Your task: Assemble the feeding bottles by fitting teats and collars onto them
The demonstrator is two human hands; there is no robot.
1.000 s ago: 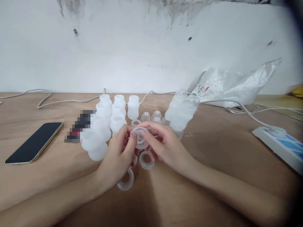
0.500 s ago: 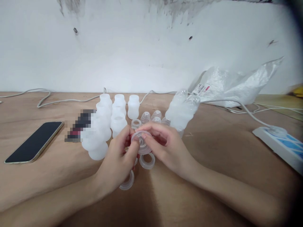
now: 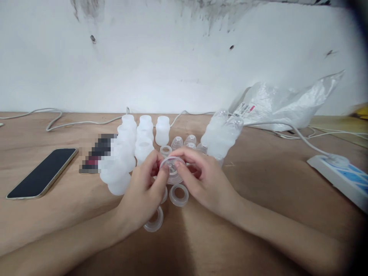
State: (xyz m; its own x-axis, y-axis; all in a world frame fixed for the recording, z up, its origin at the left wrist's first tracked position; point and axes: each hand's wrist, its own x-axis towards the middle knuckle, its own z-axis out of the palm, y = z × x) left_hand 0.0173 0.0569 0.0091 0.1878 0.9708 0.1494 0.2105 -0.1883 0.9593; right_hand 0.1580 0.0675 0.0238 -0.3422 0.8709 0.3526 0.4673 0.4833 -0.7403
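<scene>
Though unreadable the bag label (image 3: pixel 245 109), both hands' fingers (image 3: pixel 161 174) around clear nipple (image 3: pixel 172 170).

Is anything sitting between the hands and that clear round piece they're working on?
Nothing visible. The left hand and right hand both pinch the clear round piece directly, lifted above the table. Loose rings lie below it; the white bottles stand behind it.

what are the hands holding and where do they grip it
Both the left hand and the right hand hold one clear plastic nipple piece, fingertips pinching its round rim from opposite sides.
</scene>
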